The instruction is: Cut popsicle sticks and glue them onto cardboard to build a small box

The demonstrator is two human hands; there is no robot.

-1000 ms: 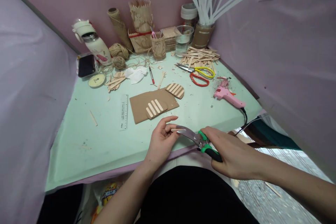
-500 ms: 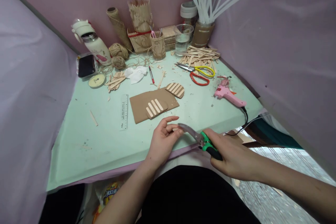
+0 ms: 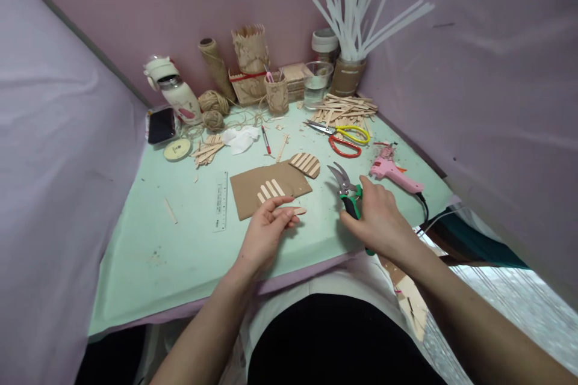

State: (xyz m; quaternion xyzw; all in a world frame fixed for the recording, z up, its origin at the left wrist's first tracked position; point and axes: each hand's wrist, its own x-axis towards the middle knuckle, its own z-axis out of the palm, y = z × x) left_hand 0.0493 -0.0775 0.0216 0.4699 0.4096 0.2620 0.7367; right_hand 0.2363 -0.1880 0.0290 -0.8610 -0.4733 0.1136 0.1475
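Between the thumb and fingers of my left hand (image 3: 266, 225) is a short piece of popsicle stick (image 3: 298, 211), its rounded end pointing right. My right hand (image 3: 382, 216) is around the green and black handles of pruning shears (image 3: 345, 186), whose blades are parted and point away from me over the table. Just beyond my left hand lies a brown cardboard sheet (image 3: 246, 192). A row of stick pieces (image 3: 271, 189) rests on it, partly covered by my fingers. At the sheet's far right corner sits a rounded cardboard piece with stick strips (image 3: 305, 164).
A clear ruler (image 3: 220, 201) lies left of the cardboard. Red-and-yellow scissors (image 3: 345, 137) and a pink glue gun (image 3: 397, 177) with its cord are at the right. Behind stand a stick pile (image 3: 345, 109), a cup of water (image 3: 316, 87), twine balls (image 3: 213, 111) and a bottle (image 3: 178, 96).
The shears have moved away from my left hand, up and over the table, and their blades have parted. My left hand has shifted left towards the cardboard with the stick piece.
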